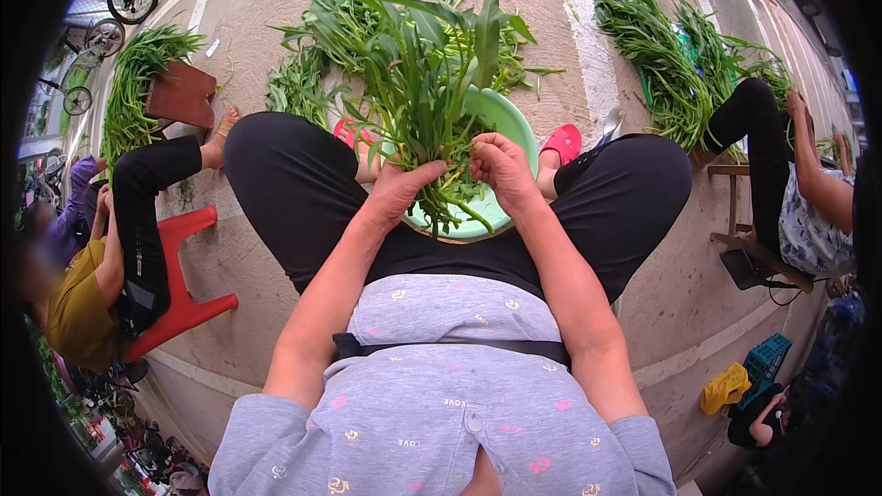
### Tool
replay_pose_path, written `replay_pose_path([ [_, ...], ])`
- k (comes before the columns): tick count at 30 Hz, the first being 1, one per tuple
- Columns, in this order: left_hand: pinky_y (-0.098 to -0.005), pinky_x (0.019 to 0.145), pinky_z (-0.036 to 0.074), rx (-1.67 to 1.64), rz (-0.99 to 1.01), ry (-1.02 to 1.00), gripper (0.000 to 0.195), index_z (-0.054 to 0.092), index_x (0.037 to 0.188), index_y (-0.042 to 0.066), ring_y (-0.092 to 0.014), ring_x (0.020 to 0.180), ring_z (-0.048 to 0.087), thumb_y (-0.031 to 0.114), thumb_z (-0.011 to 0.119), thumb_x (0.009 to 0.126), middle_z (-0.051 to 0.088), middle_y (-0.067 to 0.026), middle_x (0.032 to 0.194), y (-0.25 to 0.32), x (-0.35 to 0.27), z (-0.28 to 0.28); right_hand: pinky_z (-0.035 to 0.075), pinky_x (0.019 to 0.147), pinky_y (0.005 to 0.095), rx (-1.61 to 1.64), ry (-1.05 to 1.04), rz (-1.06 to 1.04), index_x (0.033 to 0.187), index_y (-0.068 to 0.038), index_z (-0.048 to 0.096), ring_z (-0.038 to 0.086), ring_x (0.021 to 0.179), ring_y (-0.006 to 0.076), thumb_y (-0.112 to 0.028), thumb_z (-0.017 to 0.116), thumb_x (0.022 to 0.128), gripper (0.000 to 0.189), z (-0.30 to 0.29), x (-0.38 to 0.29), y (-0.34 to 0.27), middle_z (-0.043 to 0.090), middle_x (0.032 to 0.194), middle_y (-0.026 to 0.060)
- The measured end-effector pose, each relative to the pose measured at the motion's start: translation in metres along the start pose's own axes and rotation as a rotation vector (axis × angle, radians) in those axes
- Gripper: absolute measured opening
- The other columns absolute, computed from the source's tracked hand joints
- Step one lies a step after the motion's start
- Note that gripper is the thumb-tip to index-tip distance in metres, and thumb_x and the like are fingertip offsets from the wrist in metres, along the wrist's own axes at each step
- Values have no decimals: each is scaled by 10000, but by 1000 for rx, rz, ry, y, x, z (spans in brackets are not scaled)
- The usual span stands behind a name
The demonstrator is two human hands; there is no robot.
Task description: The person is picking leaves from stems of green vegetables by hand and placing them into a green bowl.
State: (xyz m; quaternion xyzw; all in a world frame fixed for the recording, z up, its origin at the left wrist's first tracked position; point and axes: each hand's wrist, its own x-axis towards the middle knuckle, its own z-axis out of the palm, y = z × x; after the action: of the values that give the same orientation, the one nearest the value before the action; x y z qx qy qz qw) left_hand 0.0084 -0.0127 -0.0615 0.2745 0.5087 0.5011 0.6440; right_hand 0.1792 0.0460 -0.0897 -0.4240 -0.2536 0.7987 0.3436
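Note:
My left hand (406,187) is closed around the lower stems of a bunch of long-leaved greens (420,76), which look like water spinach. The leaves point away from me and the stem ends hang towards my lap. Just right of the bunch is my right hand (501,167), its fingers curled and the thumb near the index finger; whether a bit of stem is between them I cannot tell. Beneath both hands a light green plastic basin (521,125) stands between my knees, with loose leaves and stems in it. Past the basin, a heap of greens (337,27) lies on the pavement.
At left, a person in a yellow top sits near a red plastic stool (180,282), with greens (131,89) by a reddish-brown board (182,94). At right, another person sits on a wooden chair (761,255) beside a large pile of greens (654,55). A teal crate (766,365) stands lower right.

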Motion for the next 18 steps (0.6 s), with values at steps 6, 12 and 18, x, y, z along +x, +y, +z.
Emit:
replay_pose_path([
  [6,-248,781,455,12,13,12,287,582,1037,32,-110,884,559,46,661,761,606,-18,967,0,1,-1,447,537,209,-4,70,-41,906,-62,561,529,578,72,-104,576,827,91,-3,1,-3,550,726,-5],
  [12,-276,784,464,-34,27,59,359,547,1082,37,-133,857,569,41,669,745,608,-42,943,7,-2,2,471,620,223,-266,317,-218,922,-33,561,552,687,92,-66,603,792,141,-11,9,4,559,856,28],
  [18,-259,783,457,-37,50,73,300,570,1055,49,-122,882,566,40,654,766,608,-25,960,7,-2,2,474,681,249,-613,175,-516,914,-13,602,578,747,134,-18,597,772,142,-13,15,15,571,882,59],
])
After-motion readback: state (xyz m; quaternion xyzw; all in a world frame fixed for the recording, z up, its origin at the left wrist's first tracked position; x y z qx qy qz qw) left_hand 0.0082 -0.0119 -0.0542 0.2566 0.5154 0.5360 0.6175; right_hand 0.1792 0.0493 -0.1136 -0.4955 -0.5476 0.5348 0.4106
